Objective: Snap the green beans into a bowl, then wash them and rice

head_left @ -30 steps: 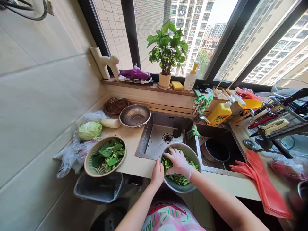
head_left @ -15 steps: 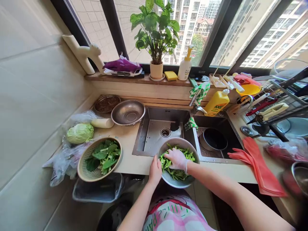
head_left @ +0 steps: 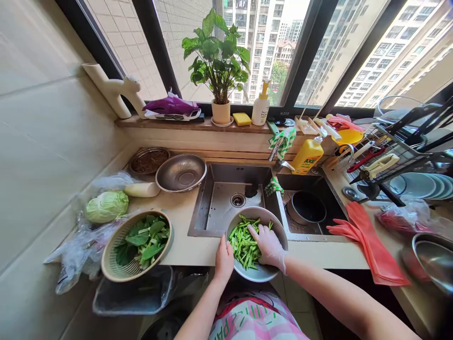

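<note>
A grey metal bowl [head_left: 279, 231] is held at the counter's front edge, in front of the sink. Cut green stalk vegetables [head_left: 244, 243] are heaped in its left half. My left hand [head_left: 224, 259] is bare and grips the bowl's left rim, thumb up along the side. Inside the bowl, my right hand [head_left: 269, 248] wears a thin clear glove. Its fingers curl over the right side of the heap, with the fingertips partly hidden among the stalks.
Left of the sink [head_left: 219, 203] stand a colander of leafy greens [head_left: 109, 262], a cabbage [head_left: 107, 207] and a steel strainer bowl [head_left: 181, 173]. A dark pot [head_left: 306, 208] sits in the small basin. Red rubber gloves [head_left: 375, 250] hang over the right counter edge.
My right hand has shifted from the middle of the heap to its right side, and the vegetables now lie bunched to the left. My left hand stays on the rim. The view has turned slightly right.
</note>
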Demonstrator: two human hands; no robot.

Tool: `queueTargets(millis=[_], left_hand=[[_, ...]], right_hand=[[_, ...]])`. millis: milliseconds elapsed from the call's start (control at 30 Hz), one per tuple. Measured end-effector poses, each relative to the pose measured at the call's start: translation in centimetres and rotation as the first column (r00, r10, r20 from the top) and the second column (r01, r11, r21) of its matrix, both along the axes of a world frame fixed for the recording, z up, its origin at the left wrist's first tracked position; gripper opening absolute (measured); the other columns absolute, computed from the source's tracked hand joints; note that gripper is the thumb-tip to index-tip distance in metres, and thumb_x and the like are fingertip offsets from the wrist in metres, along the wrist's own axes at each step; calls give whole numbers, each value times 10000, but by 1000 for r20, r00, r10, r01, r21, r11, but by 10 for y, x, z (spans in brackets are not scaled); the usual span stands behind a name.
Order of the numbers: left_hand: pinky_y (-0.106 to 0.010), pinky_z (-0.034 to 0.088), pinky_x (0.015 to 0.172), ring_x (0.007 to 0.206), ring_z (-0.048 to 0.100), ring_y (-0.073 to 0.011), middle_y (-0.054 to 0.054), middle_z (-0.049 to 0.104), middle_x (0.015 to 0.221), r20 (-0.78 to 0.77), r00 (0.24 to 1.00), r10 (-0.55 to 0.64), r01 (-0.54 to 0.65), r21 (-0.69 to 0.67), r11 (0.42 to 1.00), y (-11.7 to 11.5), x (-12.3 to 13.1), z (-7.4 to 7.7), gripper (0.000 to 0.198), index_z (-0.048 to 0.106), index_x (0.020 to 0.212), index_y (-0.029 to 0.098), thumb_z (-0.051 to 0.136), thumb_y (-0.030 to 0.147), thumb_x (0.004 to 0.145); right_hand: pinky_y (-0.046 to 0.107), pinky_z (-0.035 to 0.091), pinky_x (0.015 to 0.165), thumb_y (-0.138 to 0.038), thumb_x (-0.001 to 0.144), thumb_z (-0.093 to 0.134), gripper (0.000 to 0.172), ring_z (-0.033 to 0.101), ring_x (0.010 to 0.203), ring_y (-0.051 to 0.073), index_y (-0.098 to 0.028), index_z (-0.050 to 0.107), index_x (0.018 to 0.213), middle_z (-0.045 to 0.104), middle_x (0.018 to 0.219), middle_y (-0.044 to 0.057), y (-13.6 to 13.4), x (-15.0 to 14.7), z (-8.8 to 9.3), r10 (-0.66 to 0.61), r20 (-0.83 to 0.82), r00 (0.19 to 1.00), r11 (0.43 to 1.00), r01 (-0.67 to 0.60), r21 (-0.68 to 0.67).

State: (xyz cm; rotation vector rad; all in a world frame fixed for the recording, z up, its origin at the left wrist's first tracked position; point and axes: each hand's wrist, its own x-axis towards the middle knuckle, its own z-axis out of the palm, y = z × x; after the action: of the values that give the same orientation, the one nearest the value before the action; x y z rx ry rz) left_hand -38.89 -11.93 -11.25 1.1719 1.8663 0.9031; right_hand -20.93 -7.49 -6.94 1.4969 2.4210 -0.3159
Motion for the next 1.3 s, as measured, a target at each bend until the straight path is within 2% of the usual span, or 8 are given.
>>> queueTargets(millis=[133,267,500,700,867,967,1133,1300], left_hand=[[-341,381,980,1148,504,-213,-154,548,1232,-11,1000,-16,16,16,1000,1,0,3,431,444,1243,105,339,210,839],[-332,388,972,1140,509,-213,-160,557,1216,-2,1000,-26,26,39,999,4,-2,7,421,458,1226,94,349,210,836],[-336,357,1005,1184,474,-212,-151,535,1250,-20,1000,9,-9,9,1000,4,2,4,425,456,1230,109,341,199,830],[-351,373,992,1170,486,-234,-182,527,1248,-35,999,-24,25,32,999,-3,6,-5,442,444,1239,74,332,210,834],[-347,378,988,1148,506,-228,-169,564,1205,-26,1000,-17,17,-10,1000,4,3,2,427,469,1216,85,334,200,828],[-348,385,979,1140,511,-236,-190,559,1202,-29,999,-23,23,2,1000,8,1,5,432,473,1209,62,336,196,822],[-375,381,983,1147,504,-253,-210,542,1218,-54,998,-23,25,30,999,7,2,3,439,473,1207,45,335,204,823],[-373,383,983,1141,510,-249,-206,550,1210,-85,995,-57,58,10,998,6,2,1,445,461,1222,43,326,206,831]], right_hand=[[369,444,696,-220,510,681,883,515,929,304,-248,308,1311,499,1075,153,7,-7,-7,-30,-15,999,997,29,-66],[365,463,662,-267,586,640,647,572,840,274,-249,432,1198,555,985,113,15,-6,14,-55,-2,998,990,54,-132],[567,357,821,-526,324,784,1252,321,1160,463,-369,120,1373,239,1391,171,8,-29,26,30,-101,994,998,-36,-53],[514,346,822,-463,492,732,811,388,1071,369,-306,419,1223,421,1220,138,19,-37,-5,80,-110,991,997,-82,-10],[377,385,768,-328,593,680,591,471,947,288,-252,485,1146,511,1040,114,40,-34,5,99,-85,991,995,-101,-21],[370,384,784,-408,615,674,685,485,942,277,-274,417,1237,503,1082,107,39,-20,21,117,-145,982,992,-124,-40],[467,335,872,-488,340,786,1264,364,1119,394,-262,131,1396,328,1317,180,12,5,19,42,-80,996,998,-45,-46],[373,414,738,-375,458,734,980,487,976,317,-224,288,1318,426,1172,177,7,-5,-5,-90,-33,995,995,89,-43]])
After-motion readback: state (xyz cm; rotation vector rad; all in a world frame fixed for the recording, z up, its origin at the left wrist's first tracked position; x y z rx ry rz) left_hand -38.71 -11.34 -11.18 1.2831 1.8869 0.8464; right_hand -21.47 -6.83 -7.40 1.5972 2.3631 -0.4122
